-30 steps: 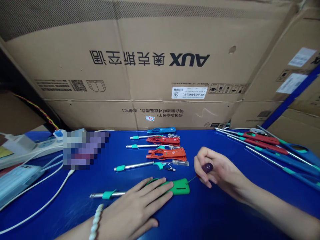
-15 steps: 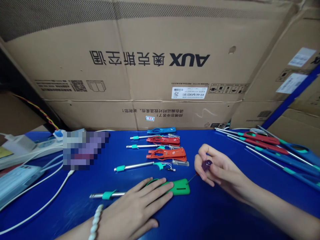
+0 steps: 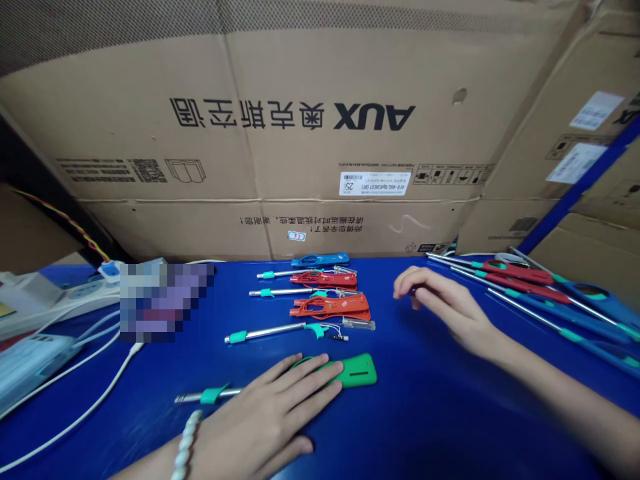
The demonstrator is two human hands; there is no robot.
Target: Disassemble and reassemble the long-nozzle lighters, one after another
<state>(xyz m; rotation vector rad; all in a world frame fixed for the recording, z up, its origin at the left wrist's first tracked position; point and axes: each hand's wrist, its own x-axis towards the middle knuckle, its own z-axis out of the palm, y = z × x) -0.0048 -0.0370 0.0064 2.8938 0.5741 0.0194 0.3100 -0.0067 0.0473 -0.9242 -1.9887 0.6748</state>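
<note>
My left hand [image 3: 280, 407] lies flat, fingers spread, over a green lighter handle [image 3: 363, 371] on the blue table. A metal lighter tube with a teal sleeve [image 3: 213, 395] sticks out to the left of this hand. Raised to the right of the green handle, my right hand [image 3: 450, 307] is closed around a small screwdriver [image 3: 413, 291]; only a dark purple bit of it shows, and its shaft is hidden. Behind my left hand lie opened lighter shells in orange [image 3: 345, 308], red [image 3: 343, 280] and blue [image 3: 330, 260], with tubes and inner parts beside them.
Several long-necked lighters [image 3: 565, 300] lie piled on the right. A power strip [image 3: 83, 293], white cables and a pixelated purple object [image 3: 170, 300] occupy the left. A large cardboard box [image 3: 300, 160] stands along the back of the table.
My right hand has lifted up and away from the green handle, taking the screwdriver tip off its end. My left hand stays flat on the handle; the view has shifted slightly.
</note>
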